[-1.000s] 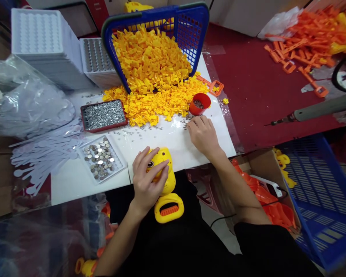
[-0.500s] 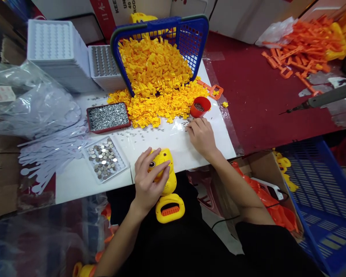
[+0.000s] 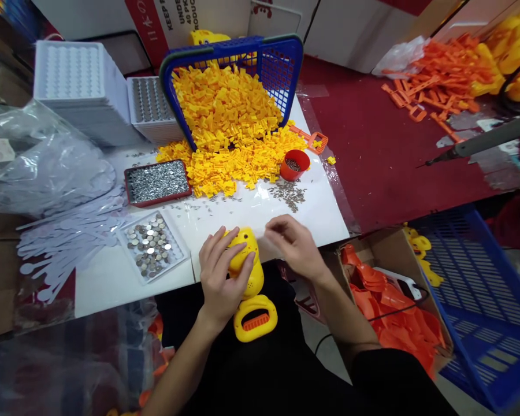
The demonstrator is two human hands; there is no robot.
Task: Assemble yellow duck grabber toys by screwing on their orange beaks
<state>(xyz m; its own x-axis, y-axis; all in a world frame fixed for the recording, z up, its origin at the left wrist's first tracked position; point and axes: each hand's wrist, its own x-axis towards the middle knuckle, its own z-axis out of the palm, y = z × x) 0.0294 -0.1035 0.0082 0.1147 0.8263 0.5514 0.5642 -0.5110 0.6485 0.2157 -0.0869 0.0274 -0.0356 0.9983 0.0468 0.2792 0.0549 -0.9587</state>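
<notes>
Toy (image 3: 254, 276) stretches lengthwise toward the person (image 3: 277, 370), handle (image 3: 256, 322) nearest, left grip (image 3: 221, 268) clasping it, right grip (image 3: 295, 245) state unclear.

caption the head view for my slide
Left grip on a loop-handled yellow plastic toy, right grip beside it, in front of loose screws.

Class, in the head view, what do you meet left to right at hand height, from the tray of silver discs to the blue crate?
Tray of silver discs, left hand, yellow toy, right hand, cardboard box, blue crate.
</notes>
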